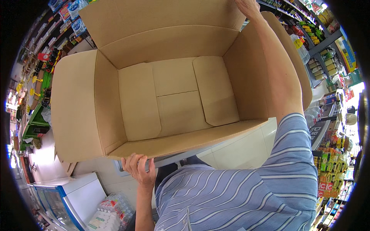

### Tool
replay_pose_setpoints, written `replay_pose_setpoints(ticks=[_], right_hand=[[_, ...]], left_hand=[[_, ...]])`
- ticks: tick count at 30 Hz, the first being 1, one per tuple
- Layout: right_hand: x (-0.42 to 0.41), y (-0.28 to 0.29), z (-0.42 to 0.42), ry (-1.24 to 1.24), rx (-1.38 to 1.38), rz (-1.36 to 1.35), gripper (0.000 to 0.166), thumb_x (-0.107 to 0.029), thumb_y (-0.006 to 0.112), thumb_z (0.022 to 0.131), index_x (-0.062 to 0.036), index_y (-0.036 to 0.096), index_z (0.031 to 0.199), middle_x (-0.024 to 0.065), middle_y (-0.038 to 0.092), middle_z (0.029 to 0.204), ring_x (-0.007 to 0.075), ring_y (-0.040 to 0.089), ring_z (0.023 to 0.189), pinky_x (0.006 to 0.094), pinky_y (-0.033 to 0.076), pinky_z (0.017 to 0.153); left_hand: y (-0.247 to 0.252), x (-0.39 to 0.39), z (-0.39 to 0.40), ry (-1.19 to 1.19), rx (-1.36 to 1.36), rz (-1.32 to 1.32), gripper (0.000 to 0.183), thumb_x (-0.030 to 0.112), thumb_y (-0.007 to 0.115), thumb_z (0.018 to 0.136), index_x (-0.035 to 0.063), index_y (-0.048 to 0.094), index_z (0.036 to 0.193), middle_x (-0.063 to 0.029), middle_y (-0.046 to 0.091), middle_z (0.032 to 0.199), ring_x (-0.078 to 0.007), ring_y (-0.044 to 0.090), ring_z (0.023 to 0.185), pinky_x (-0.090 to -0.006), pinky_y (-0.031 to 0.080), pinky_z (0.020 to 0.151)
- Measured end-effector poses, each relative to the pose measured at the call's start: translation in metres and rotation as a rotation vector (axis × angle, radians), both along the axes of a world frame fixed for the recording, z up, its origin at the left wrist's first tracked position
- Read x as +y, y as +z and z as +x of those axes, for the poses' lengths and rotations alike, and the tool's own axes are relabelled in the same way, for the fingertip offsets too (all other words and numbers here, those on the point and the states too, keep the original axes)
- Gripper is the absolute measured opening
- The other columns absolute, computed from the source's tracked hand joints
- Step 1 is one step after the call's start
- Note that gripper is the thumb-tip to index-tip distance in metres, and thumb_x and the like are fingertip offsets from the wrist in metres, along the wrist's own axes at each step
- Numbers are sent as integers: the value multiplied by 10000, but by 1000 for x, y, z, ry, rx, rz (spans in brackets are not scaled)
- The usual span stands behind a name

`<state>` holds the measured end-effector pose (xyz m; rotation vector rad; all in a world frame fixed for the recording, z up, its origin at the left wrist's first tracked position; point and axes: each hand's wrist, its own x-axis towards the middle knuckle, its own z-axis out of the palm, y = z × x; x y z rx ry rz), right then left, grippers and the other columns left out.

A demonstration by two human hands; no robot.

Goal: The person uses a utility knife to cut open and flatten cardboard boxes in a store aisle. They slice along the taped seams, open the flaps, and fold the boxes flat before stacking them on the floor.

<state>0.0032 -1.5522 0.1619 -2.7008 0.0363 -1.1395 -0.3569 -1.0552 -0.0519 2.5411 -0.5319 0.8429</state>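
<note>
A large cardboard box spreads open in front of me, and nothing lies on its bottom. Its inner bottom flaps are folded flat. The far flap stands raised, while the left flap is folded outward. My left hand grips the near rim towards the box's left corner, its fingertips on the edge. At the far right corner, my right hand holds the edge of the far flap; its fingers are partly cut off by the picture's top. My right forearm crosses over the right side flap.
Stocked store shelves run along the right. A green display stand is at the left. A white chest with a blue-framed glass front stands lower left, beside plastic-wrapped packs. Pale tiled floor shows beneath the box.
</note>
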Motion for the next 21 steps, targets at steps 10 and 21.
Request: replay_pose_setpoints(ticks=[10,21], right_hand=[[-46,-5,106,230,370,-203,430,-379,494,964,-18,619,1161,219,627,1216,393,581,1158,471,476,951],[-43,-174,137,359,786,-392,357,-338,482,985,-70,672,1122,161,690,1103,345,651,1029,450,493,906]], left_hand=[[-9,-1,5,3,-22,-49,460,-15,732,661,141,522,1039,-68,558,1106,-318,521,1118,-628,275,1122],[-7,-7,11,35,20,-3,413,63,729,782,168,503,1111,-56,538,1129,-313,497,1136,-607,258,1138]])
